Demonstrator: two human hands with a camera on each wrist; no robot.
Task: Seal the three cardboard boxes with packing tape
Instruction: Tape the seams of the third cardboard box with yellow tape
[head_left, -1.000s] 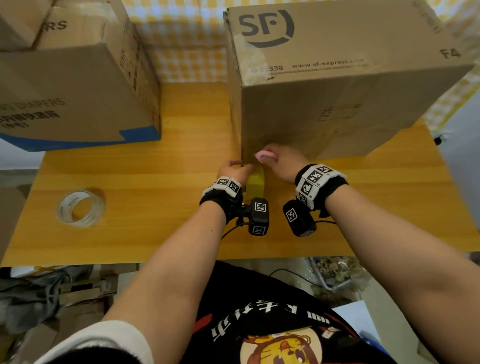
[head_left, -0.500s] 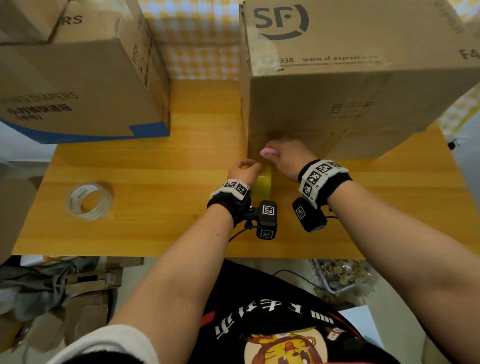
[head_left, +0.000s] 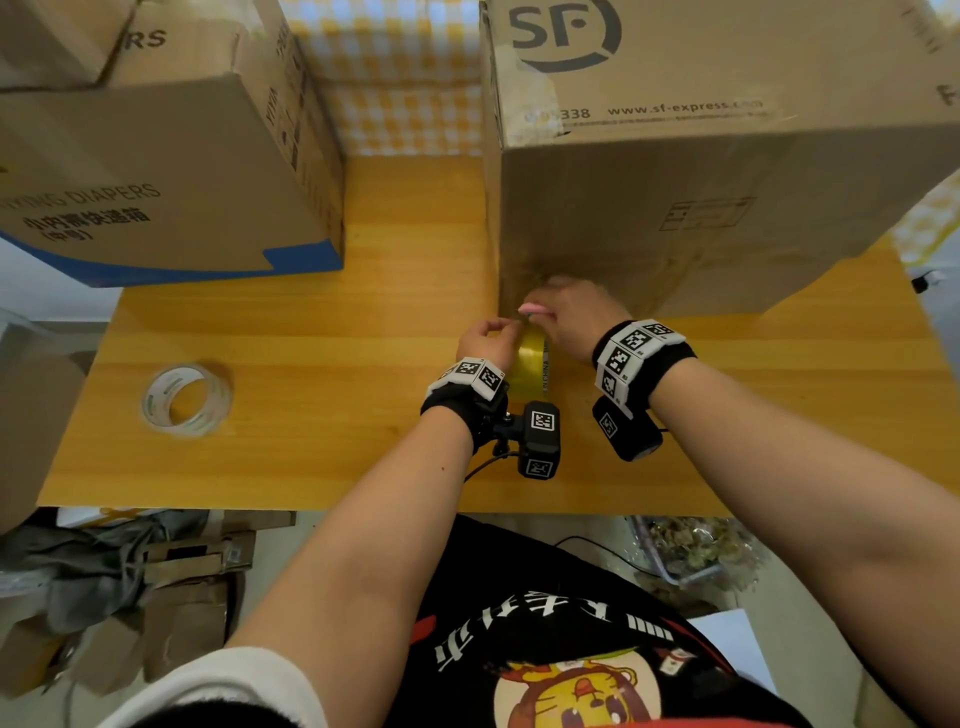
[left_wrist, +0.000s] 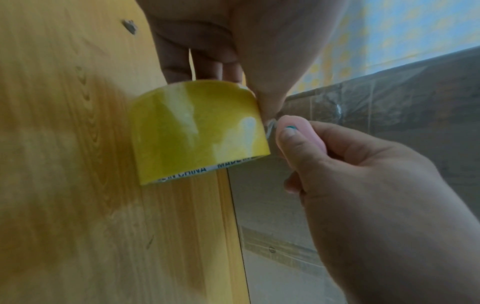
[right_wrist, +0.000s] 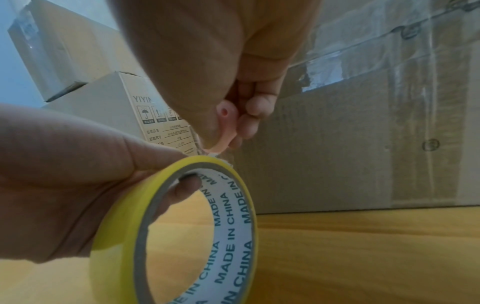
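Note:
The large SF cardboard box (head_left: 675, 182) stands on the wooden table (head_left: 311, 338), with clear tape on its side (right_wrist: 337, 144). Just in front of its lower left corner, my left hand (head_left: 498, 327) grips a yellow tape roll (head_left: 532, 358) upright, thumb on the outer turn and a finger inside the core (right_wrist: 182, 236). My right hand (head_left: 550, 306) pinches a small pink cutter (right_wrist: 226, 125) whose tip touches the tape end at the top of the roll (left_wrist: 197, 127). A second box (head_left: 156, 171), printed with diaper text, stands at the left, and a third box (head_left: 47, 36) sits on it.
A clear tape roll (head_left: 184, 397) lies flat on the table's left front part. Bare wood runs between the two boxes and along the front edge. Below the table edge lie flattened cardboard and cloth (head_left: 104, 571) on the floor.
Both hands have drawn back a little from the foot of the SF box toward me, and more of the yellow roll shows between them. The grips are the same.

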